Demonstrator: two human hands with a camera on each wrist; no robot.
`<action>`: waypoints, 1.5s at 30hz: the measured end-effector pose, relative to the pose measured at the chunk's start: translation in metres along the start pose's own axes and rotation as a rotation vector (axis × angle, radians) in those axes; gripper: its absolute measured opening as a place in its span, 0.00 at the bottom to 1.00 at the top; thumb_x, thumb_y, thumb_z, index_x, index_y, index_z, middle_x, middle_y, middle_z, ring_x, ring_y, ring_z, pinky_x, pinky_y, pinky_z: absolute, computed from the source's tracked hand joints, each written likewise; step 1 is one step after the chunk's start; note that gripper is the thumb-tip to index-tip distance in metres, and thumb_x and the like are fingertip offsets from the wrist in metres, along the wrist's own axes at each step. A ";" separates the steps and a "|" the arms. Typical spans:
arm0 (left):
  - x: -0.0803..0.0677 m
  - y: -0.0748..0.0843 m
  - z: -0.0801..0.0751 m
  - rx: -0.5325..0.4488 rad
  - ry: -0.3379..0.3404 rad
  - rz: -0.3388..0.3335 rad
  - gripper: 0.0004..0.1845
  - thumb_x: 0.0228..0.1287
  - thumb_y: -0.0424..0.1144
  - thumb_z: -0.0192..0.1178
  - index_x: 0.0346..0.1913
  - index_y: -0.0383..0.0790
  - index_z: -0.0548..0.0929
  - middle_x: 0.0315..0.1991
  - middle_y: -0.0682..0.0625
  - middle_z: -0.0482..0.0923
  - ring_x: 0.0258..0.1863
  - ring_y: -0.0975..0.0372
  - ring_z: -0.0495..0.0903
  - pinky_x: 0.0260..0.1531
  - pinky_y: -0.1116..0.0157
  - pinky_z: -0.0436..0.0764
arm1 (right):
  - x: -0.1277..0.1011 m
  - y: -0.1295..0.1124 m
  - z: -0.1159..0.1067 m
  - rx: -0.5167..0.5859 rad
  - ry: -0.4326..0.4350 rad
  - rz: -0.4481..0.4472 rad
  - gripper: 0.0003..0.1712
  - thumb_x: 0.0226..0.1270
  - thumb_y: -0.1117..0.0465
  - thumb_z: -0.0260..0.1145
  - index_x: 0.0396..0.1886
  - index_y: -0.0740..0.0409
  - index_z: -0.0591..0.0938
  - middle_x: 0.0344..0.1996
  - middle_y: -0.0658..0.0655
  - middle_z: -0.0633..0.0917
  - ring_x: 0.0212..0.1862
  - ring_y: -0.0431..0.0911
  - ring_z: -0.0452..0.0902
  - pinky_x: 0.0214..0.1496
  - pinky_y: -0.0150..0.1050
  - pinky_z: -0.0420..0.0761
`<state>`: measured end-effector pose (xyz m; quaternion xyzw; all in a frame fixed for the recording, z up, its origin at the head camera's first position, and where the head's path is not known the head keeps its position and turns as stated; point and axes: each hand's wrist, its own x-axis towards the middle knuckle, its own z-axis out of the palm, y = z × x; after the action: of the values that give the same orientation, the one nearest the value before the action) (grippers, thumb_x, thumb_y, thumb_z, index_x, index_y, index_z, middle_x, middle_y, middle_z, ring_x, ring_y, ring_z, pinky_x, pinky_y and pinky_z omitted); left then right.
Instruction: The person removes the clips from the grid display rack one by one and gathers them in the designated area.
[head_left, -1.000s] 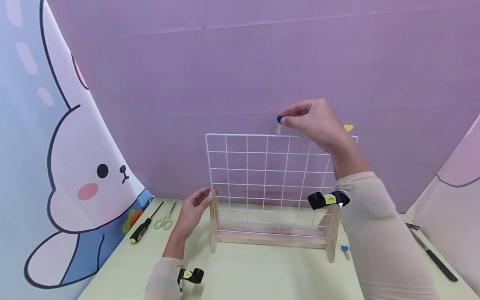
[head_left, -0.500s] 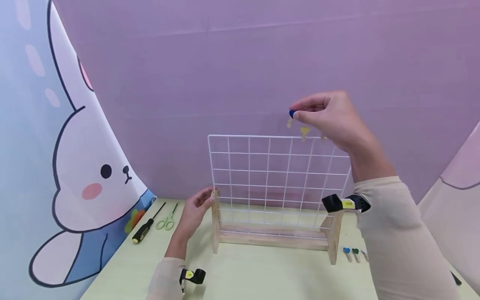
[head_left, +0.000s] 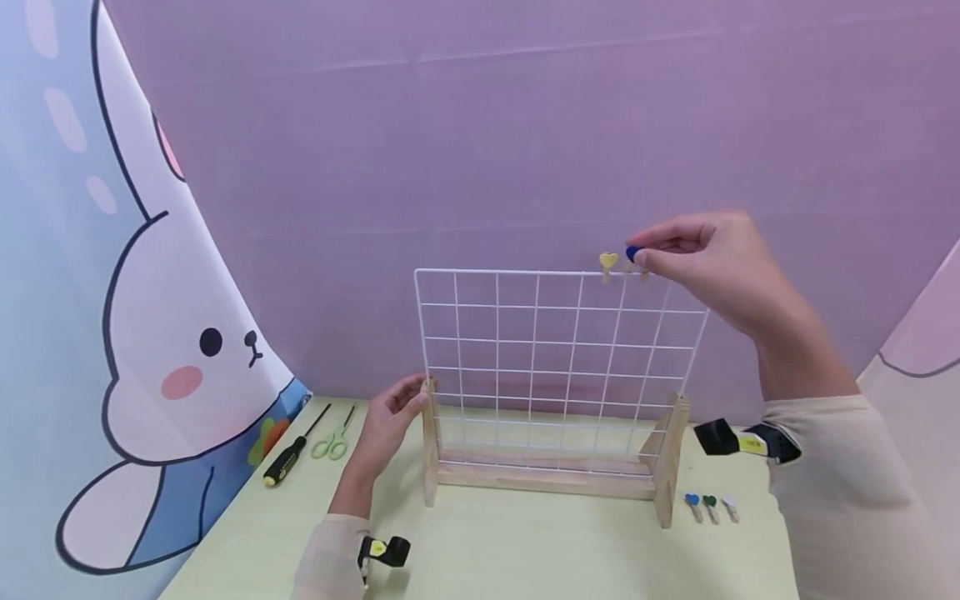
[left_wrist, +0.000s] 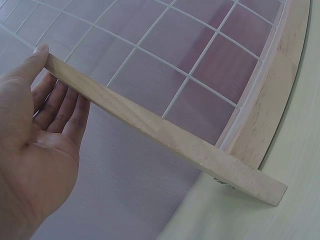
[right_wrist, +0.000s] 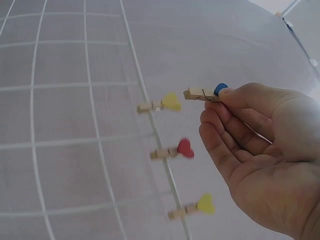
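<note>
My right hand (head_left: pixel 720 262) pinches a small wooden clothespin (right_wrist: pixel 201 94) by its blue heart end, between thumb and forefinger. In the right wrist view this clothespin is apart from the white wire grid (head_left: pixel 517 340), beside its top wire. Three clothespins sit clipped on that wire: a yellow-heart one (right_wrist: pixel 171 102), a red-heart one (right_wrist: pixel 185 148) and another yellow-heart one (right_wrist: pixel 205 204). Lower left, my left hand (left_wrist: pixel 45 150) grips the top of the stand's wooden side post (left_wrist: pixel 150 125), thumb in front and fingers behind. The grid stands upright in this wooden stand (head_left: pixel 543 481).
Blue, green and white heart clothespins (head_left: pixel 710 507) lie on the table (head_left: pixel 555 550) right of the stand. A black-handled screwdriver (head_left: pixel 287 461) and light green scissors (head_left: pixel 333 442) lie to the left. A purple cloth backdrop (head_left: pixel 465 150) hangs close behind the grid.
The right hand has moved rightward with the blue-heart clothespin, lifting it from near the top wire and then lowering somewhat. The left hand stays on the post.
</note>
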<state>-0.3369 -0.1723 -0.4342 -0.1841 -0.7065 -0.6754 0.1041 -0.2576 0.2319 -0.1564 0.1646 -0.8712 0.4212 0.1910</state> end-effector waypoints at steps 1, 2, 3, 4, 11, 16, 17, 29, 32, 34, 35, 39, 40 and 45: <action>0.000 0.000 0.000 0.004 -0.001 -0.002 0.23 0.75 0.40 0.63 0.68 0.36 0.77 0.62 0.46 0.83 0.58 0.69 0.82 0.59 0.75 0.81 | -0.003 0.003 -0.001 -0.002 0.003 0.000 0.16 0.72 0.56 0.71 0.54 0.56 0.89 0.36 0.33 0.91 0.42 0.32 0.87 0.45 0.21 0.82; 0.000 0.000 -0.001 0.008 -0.001 -0.002 0.23 0.75 0.40 0.63 0.68 0.36 0.77 0.62 0.46 0.83 0.58 0.70 0.82 0.59 0.75 0.81 | -0.005 0.006 -0.002 0.003 0.004 -0.002 0.16 0.71 0.56 0.71 0.54 0.57 0.89 0.37 0.33 0.91 0.42 0.31 0.87 0.46 0.20 0.82; 0.000 0.000 -0.001 0.012 0.000 -0.004 0.23 0.75 0.41 0.63 0.68 0.36 0.77 0.62 0.46 0.83 0.58 0.70 0.82 0.59 0.75 0.81 | -0.006 0.009 -0.003 0.008 0.006 -0.006 0.16 0.71 0.56 0.71 0.53 0.58 0.89 0.37 0.33 0.91 0.43 0.31 0.87 0.46 0.20 0.83; 0.000 0.000 -0.002 0.014 0.002 -0.005 0.23 0.75 0.41 0.63 0.68 0.36 0.77 0.62 0.47 0.84 0.58 0.70 0.82 0.59 0.75 0.80 | -0.009 0.012 -0.004 0.008 0.010 -0.006 0.15 0.71 0.56 0.72 0.53 0.58 0.89 0.37 0.33 0.91 0.43 0.31 0.87 0.45 0.21 0.83; 0.000 0.001 -0.006 0.021 0.012 0.007 0.23 0.75 0.40 0.62 0.67 0.35 0.77 0.57 0.56 0.86 0.57 0.72 0.82 0.58 0.75 0.81 | -0.026 0.034 -0.009 -0.057 0.014 0.012 0.17 0.70 0.52 0.72 0.53 0.55 0.89 0.38 0.35 0.91 0.42 0.32 0.86 0.45 0.20 0.82; 0.001 0.001 -0.006 0.021 0.009 0.005 0.23 0.75 0.40 0.62 0.68 0.34 0.77 0.62 0.43 0.83 0.56 0.72 0.82 0.58 0.76 0.81 | -0.040 0.053 -0.011 -0.066 0.017 0.025 0.16 0.70 0.54 0.72 0.54 0.54 0.89 0.39 0.33 0.90 0.44 0.31 0.86 0.47 0.18 0.81; 0.001 0.000 -0.006 0.020 0.010 0.004 0.23 0.75 0.40 0.62 0.68 0.34 0.77 0.63 0.40 0.82 0.56 0.73 0.82 0.58 0.76 0.81 | -0.043 0.057 -0.011 -0.068 0.018 0.027 0.16 0.70 0.55 0.72 0.54 0.54 0.89 0.40 0.33 0.90 0.44 0.30 0.86 0.47 0.17 0.80; 0.002 -0.003 -0.006 -0.002 0.010 0.004 0.23 0.75 0.39 0.63 0.67 0.32 0.77 0.57 0.55 0.86 0.56 0.72 0.83 0.58 0.76 0.81 | -0.082 0.100 -0.004 -0.106 -0.018 0.023 0.14 0.71 0.57 0.72 0.52 0.56 0.89 0.41 0.33 0.89 0.43 0.29 0.85 0.43 0.20 0.82; 0.002 -0.002 -0.007 -0.008 0.011 0.001 0.23 0.75 0.39 0.63 0.67 0.33 0.77 0.55 0.60 0.86 0.56 0.72 0.83 0.59 0.76 0.81 | -0.091 0.110 -0.001 -0.099 -0.015 0.023 0.13 0.71 0.58 0.72 0.52 0.57 0.89 0.41 0.33 0.89 0.43 0.28 0.84 0.43 0.20 0.82; 0.001 -0.002 -0.007 -0.008 0.009 0.000 0.23 0.75 0.40 0.63 0.67 0.34 0.77 0.54 0.62 0.86 0.56 0.72 0.83 0.59 0.75 0.80 | -0.097 0.117 0.001 -0.093 -0.019 0.025 0.13 0.71 0.59 0.72 0.51 0.58 0.89 0.42 0.33 0.89 0.43 0.28 0.84 0.43 0.20 0.82; 0.001 -0.001 -0.007 -0.008 0.008 -0.001 0.23 0.75 0.40 0.63 0.67 0.34 0.77 0.54 0.63 0.86 0.57 0.72 0.83 0.59 0.75 0.80 | -0.100 0.121 0.002 -0.091 -0.020 0.026 0.13 0.70 0.60 0.72 0.51 0.58 0.89 0.42 0.33 0.89 0.44 0.27 0.84 0.43 0.20 0.82; 0.001 -0.001 -0.007 -0.004 0.003 -0.003 0.24 0.75 0.41 0.63 0.68 0.34 0.77 0.54 0.64 0.85 0.57 0.72 0.82 0.59 0.75 0.80 | -0.113 0.137 0.006 -0.067 -0.032 0.046 0.12 0.70 0.61 0.72 0.51 0.58 0.89 0.43 0.32 0.89 0.45 0.29 0.85 0.44 0.20 0.82; 0.000 -0.001 -0.007 -0.004 0.003 -0.005 0.24 0.75 0.41 0.63 0.68 0.34 0.76 0.54 0.64 0.85 0.57 0.72 0.82 0.59 0.76 0.80 | -0.116 0.141 0.007 -0.058 -0.037 0.050 0.12 0.71 0.62 0.71 0.51 0.59 0.89 0.43 0.32 0.89 0.45 0.29 0.85 0.44 0.20 0.82; 0.000 -0.001 -0.007 -0.013 0.002 0.007 0.24 0.74 0.41 0.63 0.68 0.34 0.77 0.54 0.62 0.86 0.57 0.71 0.83 0.58 0.75 0.81 | -0.134 0.159 0.014 -0.049 -0.061 0.074 0.12 0.71 0.64 0.70 0.51 0.60 0.89 0.43 0.33 0.89 0.45 0.26 0.84 0.44 0.21 0.83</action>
<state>-0.3381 -0.1792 -0.4349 -0.1864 -0.7015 -0.6797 0.1061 -0.2147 0.3314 -0.3337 0.1402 -0.8922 0.4012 0.1527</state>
